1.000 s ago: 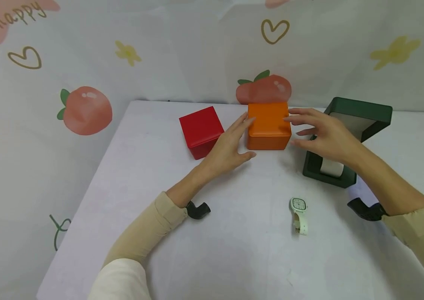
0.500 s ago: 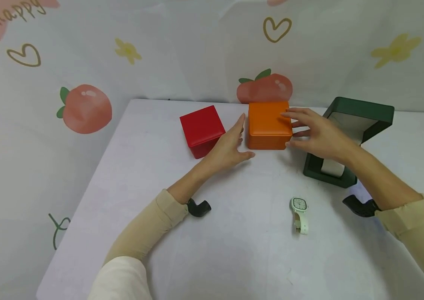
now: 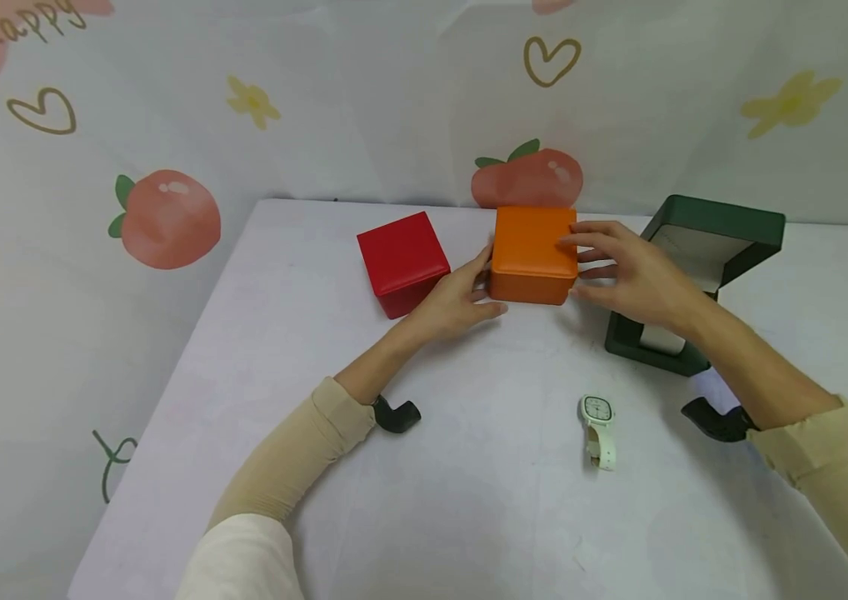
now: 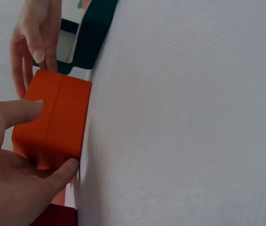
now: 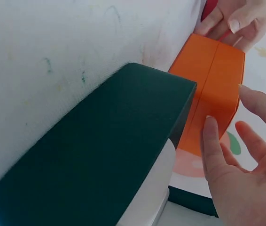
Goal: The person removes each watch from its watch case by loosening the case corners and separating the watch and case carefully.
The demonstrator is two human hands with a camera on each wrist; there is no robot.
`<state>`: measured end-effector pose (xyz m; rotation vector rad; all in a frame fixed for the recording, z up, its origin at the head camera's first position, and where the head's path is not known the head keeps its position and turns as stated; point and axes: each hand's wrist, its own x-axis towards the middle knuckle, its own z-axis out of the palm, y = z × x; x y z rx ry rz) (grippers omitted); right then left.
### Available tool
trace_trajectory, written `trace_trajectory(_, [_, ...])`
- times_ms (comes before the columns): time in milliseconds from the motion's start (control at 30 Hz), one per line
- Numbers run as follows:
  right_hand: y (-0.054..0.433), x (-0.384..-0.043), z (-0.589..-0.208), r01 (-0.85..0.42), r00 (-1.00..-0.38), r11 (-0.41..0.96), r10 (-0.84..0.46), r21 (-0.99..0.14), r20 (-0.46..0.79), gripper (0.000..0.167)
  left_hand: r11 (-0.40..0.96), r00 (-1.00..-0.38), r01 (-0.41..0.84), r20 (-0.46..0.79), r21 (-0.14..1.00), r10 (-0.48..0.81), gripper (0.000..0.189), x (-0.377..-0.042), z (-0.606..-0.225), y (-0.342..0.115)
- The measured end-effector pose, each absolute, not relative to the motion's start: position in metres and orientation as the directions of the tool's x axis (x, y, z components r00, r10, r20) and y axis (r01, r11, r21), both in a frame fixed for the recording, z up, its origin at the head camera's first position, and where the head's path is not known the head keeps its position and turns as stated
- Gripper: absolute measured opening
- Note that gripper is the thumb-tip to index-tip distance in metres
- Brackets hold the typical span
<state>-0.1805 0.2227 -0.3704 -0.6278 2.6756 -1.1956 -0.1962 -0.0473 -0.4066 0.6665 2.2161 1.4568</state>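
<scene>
The orange lidded box [image 3: 532, 254] sat near the back edge of the white table [image 3: 469, 508], between the person's two hands. The left hand [image 3: 448, 307] was spread loosely, its fingers against the box's left side and its thumb apart from them in front; it had no closed grip. The right hand [image 3: 630, 279] was partly open too, fingers gently bent at the right side and a fingertip over the top edge, without wrapping round it. The red box [image 3: 403, 262] stood turned at an angle just beside the left hand, which hid its near right corner in the head view. The dark green watch box [image 3: 731, 221] stood with its lid raised just right of the orange box, showing a pale cushion [image 3: 662, 340]; the right hand and forearm crossed above it and covered its middle. Nearer the person, well apart from the boxes, lay a pale green wristwatch [image 3: 599, 429], dial toward the back. Black curved pieces [image 3: 397, 415] showed beside both beige sleeves [image 3: 292, 454]. Behind the table hung a white backdrop [image 3: 379, 100] printed with peaches, hearts and yellow flowers.
</scene>
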Motion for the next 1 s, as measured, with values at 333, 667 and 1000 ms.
trace_trajectory(333, [0.222, -0.186, -0.373, -0.286, -0.903, 0.563, -0.428, -0.775, 0.022, 0.071, 0.328, -0.816, 0.171, -0.054, 0.929, 0.576, 0.084, -0.198, -0.411, -0.049])
trace_trajectory(667, [0.222, -0.196, -0.378, -0.239, -0.890, 0.591, -0.450, -0.770, -0.070, 0.082, 0.356, -0.878, 0.154, -0.037, 0.922, 0.478, 0.075, -0.195, -0.418, -0.040])
trace_trajectory(1000, [0.219, -0.203, -0.375, -0.312, -0.883, 0.638, -0.468, -0.704, -0.032, 0.089, 0.395, -0.894, 0.121, -0.073, 0.911, 0.442, 0.072, -0.193, -0.413, -0.038])
